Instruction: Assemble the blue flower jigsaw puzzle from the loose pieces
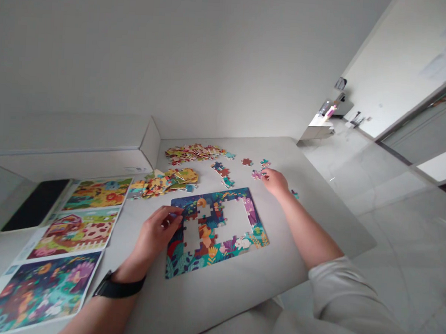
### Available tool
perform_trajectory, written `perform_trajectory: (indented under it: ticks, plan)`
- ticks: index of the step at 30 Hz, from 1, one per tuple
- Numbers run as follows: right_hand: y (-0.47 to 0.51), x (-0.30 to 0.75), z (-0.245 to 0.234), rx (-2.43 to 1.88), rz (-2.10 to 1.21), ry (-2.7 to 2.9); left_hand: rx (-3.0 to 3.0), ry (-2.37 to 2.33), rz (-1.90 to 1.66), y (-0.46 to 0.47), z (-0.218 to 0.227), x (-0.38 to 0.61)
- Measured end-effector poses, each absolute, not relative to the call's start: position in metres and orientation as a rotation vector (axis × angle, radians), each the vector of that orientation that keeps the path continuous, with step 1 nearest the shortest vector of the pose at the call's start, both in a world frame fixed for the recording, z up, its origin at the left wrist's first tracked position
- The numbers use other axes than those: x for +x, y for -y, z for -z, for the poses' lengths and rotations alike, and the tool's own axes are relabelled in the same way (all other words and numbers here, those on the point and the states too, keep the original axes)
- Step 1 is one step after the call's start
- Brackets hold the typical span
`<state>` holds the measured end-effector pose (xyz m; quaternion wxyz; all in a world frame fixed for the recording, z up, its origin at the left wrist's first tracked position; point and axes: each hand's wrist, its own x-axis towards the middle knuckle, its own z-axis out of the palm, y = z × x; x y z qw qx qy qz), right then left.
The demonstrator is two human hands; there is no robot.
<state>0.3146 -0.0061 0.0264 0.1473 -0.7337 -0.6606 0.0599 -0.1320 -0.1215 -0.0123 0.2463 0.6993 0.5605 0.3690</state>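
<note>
A partly assembled colourful jigsaw puzzle (219, 231) lies on the grey table (317, 227), with two white gaps inside its frame. My left hand (155, 233) rests on the puzzle's left edge, fingers curled and pressed on the pieces there. My right hand (275, 182) reaches past the puzzle's far right corner and pinches a loose pink-purple piece (258, 175). A few other loose pieces (246, 162) lie just beyond it. A short joined strip of pieces (222, 173) lies above the puzzle.
Two heaps of loose pieces (194, 153) (166, 181) lie at the far side. A sheet with three reference pictures (73, 229) lies left. A dark tablet (36, 204) and an open white box (96, 150) stand far left. The table's right edge drops to tiled floor.
</note>
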Motion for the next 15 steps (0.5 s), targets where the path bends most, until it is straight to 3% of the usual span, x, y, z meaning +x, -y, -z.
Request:
perform_trajectory:
  ticks: [15]
  plan:
    - [-0.038,0.316,-0.033,-2.221,-0.344,2.148,1.941,-1.501,-1.046,0.121,0.005,-0.125]
